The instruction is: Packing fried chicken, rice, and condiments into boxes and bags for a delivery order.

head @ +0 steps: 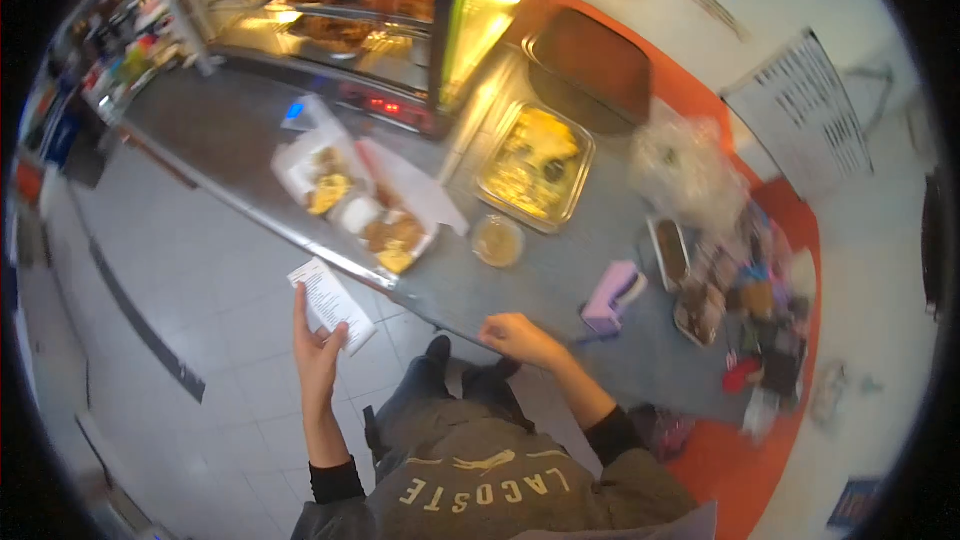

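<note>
My left hand (pixel 319 356) grips a white paper slip (pixel 330 304) with printed lines, over the floor just off the counter's edge. My right hand (pixel 521 339) is at the front edge of the grey counter (pixel 450 300), its fingers curled in with nothing visible in them. Nearest to the hands stand open takeaway boxes (pixel 401 240) holding browned food and yellow pieces, with a small white tub (pixel 358 214) among them. To their right sits a round clear-lidded tub (pixel 498 241). Behind that, a metal tray (pixel 577 199) holds yellow food with dark spots.
A lit glass food display cabinet (pixel 337 22) stands at the back. On the counter's right are a purple tape dispenser (pixel 613 296), clear plastic bags (pixel 690 172), a narrow container (pixel 669 251) and assorted packets (pixel 757 300). A deep metal pan (pixel 592 71) stands against the orange panel.
</note>
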Demonstrator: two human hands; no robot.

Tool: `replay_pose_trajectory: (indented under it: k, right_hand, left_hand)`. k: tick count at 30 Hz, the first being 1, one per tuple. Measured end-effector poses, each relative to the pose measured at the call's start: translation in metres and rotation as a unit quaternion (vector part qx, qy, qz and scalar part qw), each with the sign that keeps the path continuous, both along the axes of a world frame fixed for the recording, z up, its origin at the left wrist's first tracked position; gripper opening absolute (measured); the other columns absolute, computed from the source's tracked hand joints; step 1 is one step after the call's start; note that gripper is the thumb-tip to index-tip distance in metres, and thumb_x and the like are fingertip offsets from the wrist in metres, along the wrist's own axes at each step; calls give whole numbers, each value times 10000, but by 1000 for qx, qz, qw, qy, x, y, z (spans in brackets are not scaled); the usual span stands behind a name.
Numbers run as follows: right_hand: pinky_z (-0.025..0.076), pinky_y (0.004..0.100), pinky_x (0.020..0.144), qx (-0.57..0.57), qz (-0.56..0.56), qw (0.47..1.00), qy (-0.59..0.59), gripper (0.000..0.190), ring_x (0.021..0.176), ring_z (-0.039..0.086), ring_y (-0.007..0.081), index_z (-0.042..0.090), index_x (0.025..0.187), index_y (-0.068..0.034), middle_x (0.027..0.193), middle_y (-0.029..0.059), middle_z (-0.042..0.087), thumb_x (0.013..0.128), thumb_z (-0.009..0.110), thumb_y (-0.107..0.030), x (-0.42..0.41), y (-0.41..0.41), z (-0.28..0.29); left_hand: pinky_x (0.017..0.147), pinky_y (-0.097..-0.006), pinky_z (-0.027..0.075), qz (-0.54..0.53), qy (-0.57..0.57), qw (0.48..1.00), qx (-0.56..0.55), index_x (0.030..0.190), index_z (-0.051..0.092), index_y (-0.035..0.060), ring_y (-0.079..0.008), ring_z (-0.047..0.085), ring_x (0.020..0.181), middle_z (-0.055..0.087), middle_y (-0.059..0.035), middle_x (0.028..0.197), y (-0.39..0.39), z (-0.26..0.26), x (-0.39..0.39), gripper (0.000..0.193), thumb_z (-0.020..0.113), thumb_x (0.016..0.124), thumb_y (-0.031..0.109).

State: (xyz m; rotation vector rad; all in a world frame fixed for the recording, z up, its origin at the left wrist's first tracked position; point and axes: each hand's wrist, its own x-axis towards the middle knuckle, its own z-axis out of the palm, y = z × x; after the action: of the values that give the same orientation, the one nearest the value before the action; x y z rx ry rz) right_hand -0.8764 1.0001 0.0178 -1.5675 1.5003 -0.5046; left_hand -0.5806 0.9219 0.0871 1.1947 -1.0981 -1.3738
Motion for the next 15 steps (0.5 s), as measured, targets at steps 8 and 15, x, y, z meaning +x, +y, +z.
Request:
replay_pose_trajectory:
  k: [8,15]
  right_hand:
    - [437,402,719,-49,-361,832,418,239,929,500,315,555,989,-66,1047,115,517,754,521,-45,-90,158,-72]
    - [400,370,716,-122,-352,856,357,224,868,510,285,553,1026,-59,972,118,569,811,527,-117,-90,164,-72]
  left_hand:
    - [659,-225,464,-391,-174,871,-239,1353,263,82,-190,531,963,324,-123,1366,45,-97,-172,660,580,779,13]
    - [748,-399,486,-497,-347,763,-224,1339,296,145,-384,527,987,286,-119,1373,74,-161,-215,782,703,677,235]
